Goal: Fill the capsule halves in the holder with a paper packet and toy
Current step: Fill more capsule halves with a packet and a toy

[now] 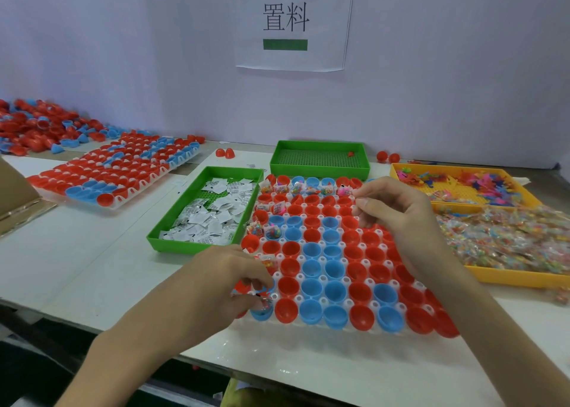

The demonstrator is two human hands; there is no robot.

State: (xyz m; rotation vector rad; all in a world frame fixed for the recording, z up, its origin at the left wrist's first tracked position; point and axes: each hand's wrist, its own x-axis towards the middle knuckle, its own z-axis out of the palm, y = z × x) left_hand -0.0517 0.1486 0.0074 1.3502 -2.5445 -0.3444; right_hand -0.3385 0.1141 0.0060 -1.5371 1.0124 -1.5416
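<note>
our left hand (222, 280) is at the holder's (323, 279) near left corner, fingers pinching a toy bag (265, 302) in a blue half (262, 314). our right hand (398, 212) hovers over the far right rows, fingers curled, thumb meeting forefinger; we cannot tell if they hold anything. packets (212, 212) fill the green tray (179, 204) on the holder's left, toys (509, 237) the yellow tray (524, 278) on its right.

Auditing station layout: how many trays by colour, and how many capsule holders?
Green trays: 2
Yellow trays: 2
Holders: 2
Total: 6
</note>
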